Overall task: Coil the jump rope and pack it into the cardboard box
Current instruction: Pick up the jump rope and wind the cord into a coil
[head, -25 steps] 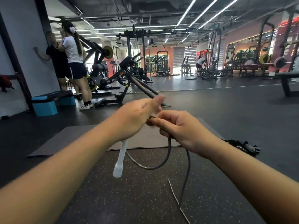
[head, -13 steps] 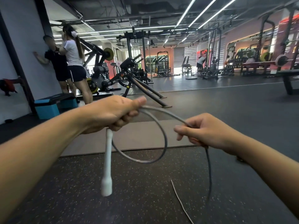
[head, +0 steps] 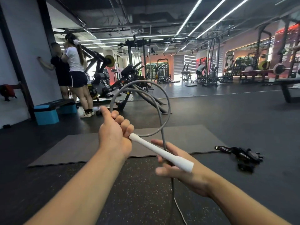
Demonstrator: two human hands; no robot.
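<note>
My left hand (head: 114, 133) is shut on the grey jump rope (head: 167, 101), which stands up from the fist in two loops. The white handle (head: 164, 153) sticks out of that fist, slanting down to the right across my right hand (head: 177, 168). The rope's free length drops from the loops, passes between the right hand's loosely spread fingers and trails to the floor below. Whether those fingers pinch the rope is hidden by the handle. No cardboard box is in view.
A dark mat (head: 186, 140) lies on the speckled rubber floor ahead. Black gloves and a strap (head: 243, 155) lie at its right corner. Two people (head: 71, 75) stand by the wall at left beside a blue step (head: 48, 111). Gym machines (head: 129, 88) fill the background.
My left hand has turned over, so the loops now stand above it and the handle points right, not down. My right hand has slid down the rope and come under the handle.
</note>
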